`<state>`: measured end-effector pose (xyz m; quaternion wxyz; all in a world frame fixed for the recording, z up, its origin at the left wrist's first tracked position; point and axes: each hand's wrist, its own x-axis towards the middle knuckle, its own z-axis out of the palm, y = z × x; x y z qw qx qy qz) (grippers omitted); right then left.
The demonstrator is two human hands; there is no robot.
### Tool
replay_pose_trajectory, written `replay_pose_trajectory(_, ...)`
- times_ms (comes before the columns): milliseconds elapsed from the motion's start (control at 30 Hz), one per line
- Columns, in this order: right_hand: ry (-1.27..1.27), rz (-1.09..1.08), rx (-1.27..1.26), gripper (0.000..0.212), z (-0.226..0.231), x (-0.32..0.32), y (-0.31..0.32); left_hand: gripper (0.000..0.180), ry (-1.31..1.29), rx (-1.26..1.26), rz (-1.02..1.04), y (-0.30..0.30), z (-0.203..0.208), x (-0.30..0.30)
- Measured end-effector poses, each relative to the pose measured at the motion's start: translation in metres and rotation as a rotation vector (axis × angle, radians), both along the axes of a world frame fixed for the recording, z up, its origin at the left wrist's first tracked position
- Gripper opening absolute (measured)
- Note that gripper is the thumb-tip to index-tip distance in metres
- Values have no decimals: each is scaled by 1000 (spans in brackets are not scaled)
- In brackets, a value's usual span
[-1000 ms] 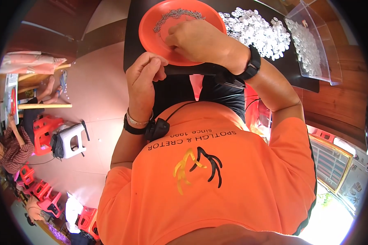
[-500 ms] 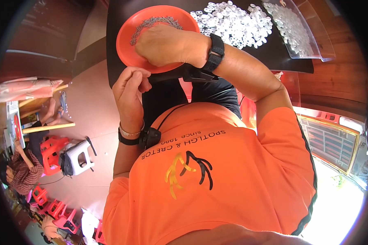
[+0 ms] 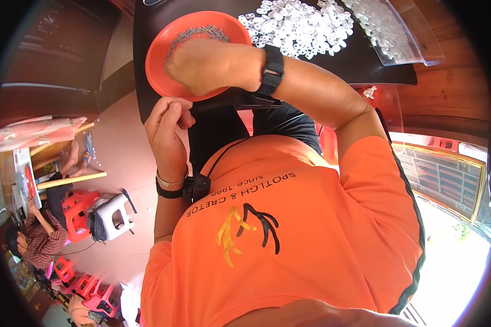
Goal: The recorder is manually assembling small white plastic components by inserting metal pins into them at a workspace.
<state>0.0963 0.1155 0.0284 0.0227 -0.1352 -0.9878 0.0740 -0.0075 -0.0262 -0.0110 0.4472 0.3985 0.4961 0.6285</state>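
An orange-red plastic bowl point(image 3: 155, 57) stands at the near left of a black table, with many small grey metal pins or nails point(image 3: 204, 32) inside. Over the bowl is my right hand point(image 3: 210, 64), back of the hand upward, its fingers hidden beneath it. My left hand point(image 3: 169, 124) is just off the bowl's near rim, its thumb and fingers drawn together in a pinch; anything between the fingertips is too small to make out. To the right of the bowl lies a spread pile of small white plastic pieces point(image 3: 305, 30) with holes.
A clear plastic tray point(image 3: 430, 46) of small whitish pieces sits at the table's right, beside a wooden panel point(image 3: 458, 60). The black table edge point(image 3: 387, 79) runs above my lap. At far left a person point(image 3: 41, 240) sits near red and white stools point(image 3: 114, 217).
The whole view has shifted a little, so the table and bowl appear farther left. My right hand stays over the bowl and my left stays pinched near its rim.
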Motion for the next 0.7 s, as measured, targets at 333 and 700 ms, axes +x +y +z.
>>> replay_pose_trajectory(333, 589, -551, -453, 16, 44, 130, 25, 17, 217, 88, -87, 5, 5, 4)
replay_pose_trajectory(700, 628, -693, -457, 12, -22, 173, -15, 24, 169, -4, 43, 11, -3, -1)
